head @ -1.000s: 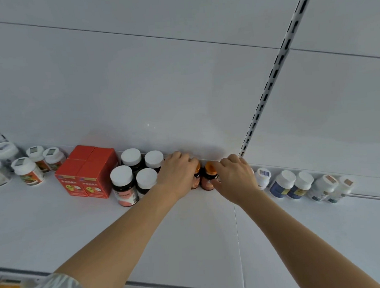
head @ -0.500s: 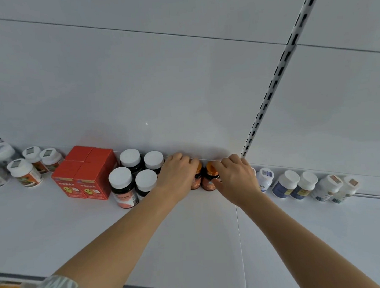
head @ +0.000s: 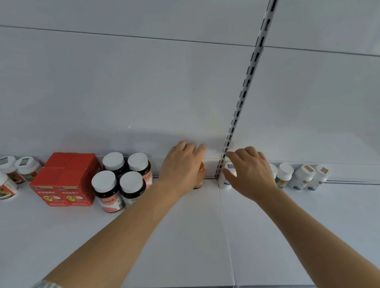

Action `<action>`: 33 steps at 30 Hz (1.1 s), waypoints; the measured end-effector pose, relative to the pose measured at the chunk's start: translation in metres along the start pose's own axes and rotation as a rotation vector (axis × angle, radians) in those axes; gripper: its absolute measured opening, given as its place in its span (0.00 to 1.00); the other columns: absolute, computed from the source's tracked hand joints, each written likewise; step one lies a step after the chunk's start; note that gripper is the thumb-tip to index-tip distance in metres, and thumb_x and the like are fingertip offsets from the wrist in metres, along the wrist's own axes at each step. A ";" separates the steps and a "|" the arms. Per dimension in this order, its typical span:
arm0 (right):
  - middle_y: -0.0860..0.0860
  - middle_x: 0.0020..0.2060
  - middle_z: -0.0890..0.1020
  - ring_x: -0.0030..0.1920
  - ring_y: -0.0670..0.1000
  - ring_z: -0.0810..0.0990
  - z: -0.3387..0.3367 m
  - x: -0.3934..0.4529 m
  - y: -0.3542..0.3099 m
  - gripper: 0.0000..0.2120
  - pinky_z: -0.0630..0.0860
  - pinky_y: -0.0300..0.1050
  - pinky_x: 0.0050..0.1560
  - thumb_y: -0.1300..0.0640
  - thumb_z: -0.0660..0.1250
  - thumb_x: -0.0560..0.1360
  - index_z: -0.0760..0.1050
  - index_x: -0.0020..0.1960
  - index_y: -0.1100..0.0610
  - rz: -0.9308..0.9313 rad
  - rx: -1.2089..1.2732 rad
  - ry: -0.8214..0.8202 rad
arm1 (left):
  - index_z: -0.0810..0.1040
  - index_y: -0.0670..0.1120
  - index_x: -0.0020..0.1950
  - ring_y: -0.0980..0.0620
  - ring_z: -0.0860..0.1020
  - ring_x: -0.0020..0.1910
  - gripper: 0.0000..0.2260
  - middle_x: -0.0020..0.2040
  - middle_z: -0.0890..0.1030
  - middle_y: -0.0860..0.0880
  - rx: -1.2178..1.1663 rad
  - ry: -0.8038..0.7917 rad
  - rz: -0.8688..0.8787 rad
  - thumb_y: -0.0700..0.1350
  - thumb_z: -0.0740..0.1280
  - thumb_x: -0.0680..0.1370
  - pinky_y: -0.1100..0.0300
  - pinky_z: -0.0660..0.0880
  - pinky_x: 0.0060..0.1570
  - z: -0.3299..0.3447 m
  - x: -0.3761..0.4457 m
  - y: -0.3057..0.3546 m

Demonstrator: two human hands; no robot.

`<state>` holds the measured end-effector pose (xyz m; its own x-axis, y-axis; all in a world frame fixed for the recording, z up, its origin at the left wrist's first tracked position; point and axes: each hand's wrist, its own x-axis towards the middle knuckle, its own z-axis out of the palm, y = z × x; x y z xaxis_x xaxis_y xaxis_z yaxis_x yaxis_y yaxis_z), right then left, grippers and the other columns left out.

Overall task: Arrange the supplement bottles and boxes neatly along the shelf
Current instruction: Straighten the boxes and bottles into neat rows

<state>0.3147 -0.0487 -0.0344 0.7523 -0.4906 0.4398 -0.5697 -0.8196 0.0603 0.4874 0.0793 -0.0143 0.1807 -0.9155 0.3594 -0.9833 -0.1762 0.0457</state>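
Four dark bottles (head: pixel 122 181) left of slotted upright (head: pixel 238 110), red boxes (head: pixel 65 181) beyond, left hand (head: pixel 181 168) covering orange bottle (head: pixel 200 176), grip unclear, right hand (head: pixel 250 173) relaxed beside white bottle (head: pixel 226 181).

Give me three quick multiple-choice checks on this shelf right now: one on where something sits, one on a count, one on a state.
1. Where do the red boxes stand relative to the dark bottles with white caps?
A. Right of them
B. Left of them
C. On top of them

2. How many dark bottles with white caps form that cluster?
A. Two
B. Four
C. Six

3. How is the left hand set?
A. Fingers spread over the orange bottle
B. Resting flat at the shelf's front edge
C. Gripping a red box

Answers:
1. B: the boxes sit on the left side of the cluster, beside it.
2. B: four white caps show, two in front and two behind.
3. A: the hand covers the orange bottle at the back wall; whether it grips the bottle cannot be told.
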 end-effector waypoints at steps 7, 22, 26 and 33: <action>0.50 0.45 0.82 0.51 0.58 0.77 -0.003 -0.028 0.060 0.21 0.72 0.52 0.49 0.45 0.73 0.68 0.78 0.57 0.54 0.011 -0.043 -0.076 | 0.69 0.47 0.69 0.44 0.73 0.57 0.21 0.57 0.79 0.47 -0.069 -0.038 0.037 0.53 0.66 0.78 0.51 0.71 0.54 0.025 0.013 0.064; 0.50 0.35 0.80 0.44 0.58 0.76 0.034 -0.029 0.095 0.14 0.70 0.51 0.42 0.52 0.75 0.63 0.77 0.45 0.56 -0.210 -0.027 -0.062 | 0.76 0.46 0.57 0.47 0.79 0.43 0.21 0.43 0.82 0.48 0.150 -0.105 -0.166 0.43 0.77 0.66 0.56 0.73 0.37 0.071 0.028 0.099; 0.50 0.36 0.80 0.44 0.58 0.76 0.038 -0.026 0.097 0.14 0.69 0.50 0.43 0.51 0.74 0.64 0.77 0.45 0.56 -0.207 -0.017 -0.070 | 0.78 0.45 0.52 0.47 0.79 0.38 0.22 0.39 0.81 0.48 0.171 -0.035 -0.127 0.43 0.80 0.61 0.57 0.72 0.31 0.076 0.029 0.095; 0.49 0.37 0.81 0.45 0.57 0.75 0.039 -0.027 0.094 0.13 0.68 0.50 0.44 0.51 0.72 0.65 0.78 0.47 0.56 -0.171 -0.018 -0.079 | 0.78 0.46 0.53 0.47 0.79 0.40 0.22 0.40 0.81 0.48 0.153 -0.044 -0.107 0.44 0.80 0.62 0.57 0.73 0.33 0.077 0.028 0.092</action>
<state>0.2535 -0.1239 -0.0752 0.8618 -0.3668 0.3504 -0.4366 -0.8880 0.1444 0.4033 0.0096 -0.0720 0.2881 -0.9030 0.3187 -0.9443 -0.3231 -0.0619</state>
